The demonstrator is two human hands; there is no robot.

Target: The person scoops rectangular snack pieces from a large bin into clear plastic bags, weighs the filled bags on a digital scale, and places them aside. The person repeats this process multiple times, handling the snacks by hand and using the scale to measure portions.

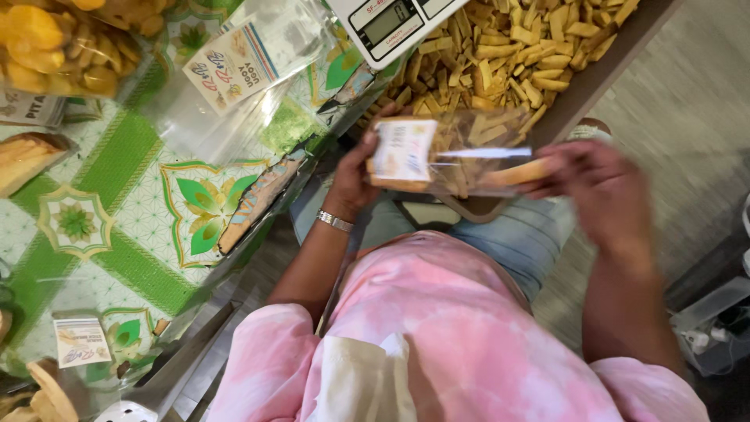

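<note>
A clear plastic bag (461,152) with a white label and several yellow snack sticks inside lies sideways between my hands, above my lap. My left hand (353,176), with a silver bracelet at the wrist, grips the labelled end. At the bag's open end, my right hand (598,184) is blurred and pinches a long yellow stick (517,173) that lies partly inside the bag. Just beyond the bag a brown tray (582,87) holds a heap of the same yellow sticks (508,47).
A white digital scale (391,23) stands at the tray's far edge. To the left is a table with a green patterned cloth (117,211), empty labelled bags (234,66), filled snack bags (62,43) and small labels (80,341). White items sit on the floor at right.
</note>
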